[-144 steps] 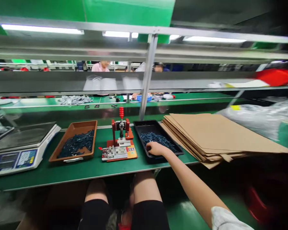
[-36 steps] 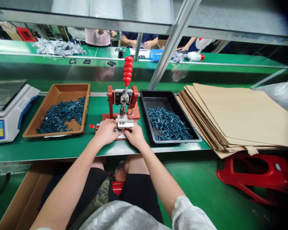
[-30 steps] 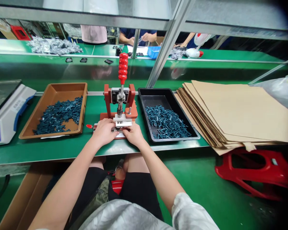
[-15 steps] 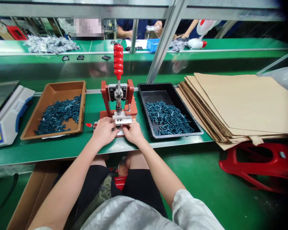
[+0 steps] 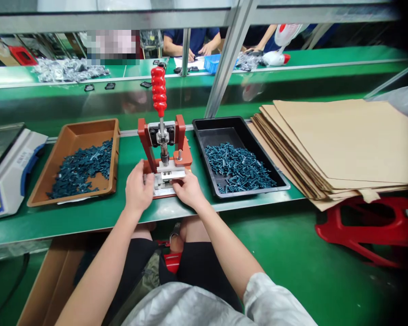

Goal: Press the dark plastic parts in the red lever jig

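A small hand press with a red ribbed handle stands upright on the bench, its plunger over a metal fixture. My left hand is curled at the fixture's left side, thumb towards the metal. Whatever lies inside that grip is hidden, and the small red-tipped lever on this side is covered. On the right, my right hand has its fingers bent together against the fixture's front edge. Any piece under those fingertips is too small or covered to make out.
Left of the press sits a brown tray of flat dark-blue parts, beside a scale. To its right are a black tray of thin dark-blue pieces and stacked cardboard sheets. A person's hands work at the bench beyond.
My left hand has shifted left from the fixture's front to its side, covering the red-tipped lever. My right hand stays at the fixture. The view has tilted slightly.
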Available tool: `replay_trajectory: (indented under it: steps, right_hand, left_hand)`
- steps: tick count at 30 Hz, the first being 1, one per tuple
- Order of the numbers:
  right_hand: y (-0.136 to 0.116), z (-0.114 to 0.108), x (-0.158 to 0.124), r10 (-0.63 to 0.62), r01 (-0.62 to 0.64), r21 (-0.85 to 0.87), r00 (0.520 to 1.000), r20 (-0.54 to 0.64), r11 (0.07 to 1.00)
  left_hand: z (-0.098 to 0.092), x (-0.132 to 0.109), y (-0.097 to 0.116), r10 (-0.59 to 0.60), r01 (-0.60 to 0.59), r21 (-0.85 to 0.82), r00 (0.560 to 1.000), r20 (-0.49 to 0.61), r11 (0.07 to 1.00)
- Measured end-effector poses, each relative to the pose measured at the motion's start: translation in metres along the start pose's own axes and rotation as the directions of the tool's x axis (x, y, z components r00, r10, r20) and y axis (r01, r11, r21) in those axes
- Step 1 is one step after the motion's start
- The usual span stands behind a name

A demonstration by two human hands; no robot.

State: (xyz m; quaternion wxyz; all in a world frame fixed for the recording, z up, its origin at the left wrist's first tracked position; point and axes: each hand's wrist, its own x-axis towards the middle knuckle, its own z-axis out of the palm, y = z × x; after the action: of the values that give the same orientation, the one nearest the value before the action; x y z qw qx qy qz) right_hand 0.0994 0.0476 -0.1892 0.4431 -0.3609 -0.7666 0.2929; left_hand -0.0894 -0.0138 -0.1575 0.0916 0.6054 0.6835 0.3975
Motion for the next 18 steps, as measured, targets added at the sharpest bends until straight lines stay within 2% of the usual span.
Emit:
replay_trajectory:
  steps: [2, 4, 7, 9, 11, 13, 16, 18]
  right_hand:
    - [0.005, -0.001, 0.001, 0.038, -0.038, 0.064, 0.999, 0.009, 0.997]
    - [0.010, -0.003, 0.004, 0.133, -0.138, 0.142, 0.990, 0.044, 0.980]
    - [0.017, -0.008, 0.011, 0.269, -0.294, 0.148, 0.949, 0.165, 0.944]
    - [0.018, -0.011, 0.015, 0.282, -0.322, 0.143, 0.928, 0.243, 0.936]
    - [0.018, -0.012, 0.017, 0.265, -0.328, 0.199, 0.921, 0.287, 0.924]
    - [0.018, -0.010, 0.019, 0.262, -0.348, 0.270, 0.915, 0.306, 0.898]
    - [0.020, -0.007, 0.019, 0.267, -0.370, 0.340, 0.911, 0.313, 0.865]
    - [0.021, -0.005, 0.019, 0.261, -0.367, 0.360, 0.914, 0.310, 0.858]
  left_hand:
    - [0.003, 0.000, 0.006, 0.086, -0.102, 0.152, 0.990, 0.111, 0.983]
    - [0.000, -0.001, 0.008, 0.117, -0.159, 0.225, 0.976, 0.186, 0.961]
    - [-0.006, -0.001, 0.001, 0.126, -0.176, 0.189, 0.961, 0.248, 0.966]
    - [-0.008, 0.002, -0.006, 0.100, -0.123, 0.078, 0.962, 0.255, 0.989]
    - [-0.008, 0.009, -0.008, 0.033, -0.024, -0.055, 0.983, 0.179, 0.998]
    - [-0.010, 0.020, 0.002, -0.018, 0.021, -0.183, 1.000, 0.021, 0.983]
    - [-0.020, 0.047, 0.041, 0.064, -0.128, -0.317, 0.976, -0.207, 0.940]
    - [-0.031, 0.068, 0.076, 0.171, -0.272, -0.382, 0.945, -0.278, 0.883]
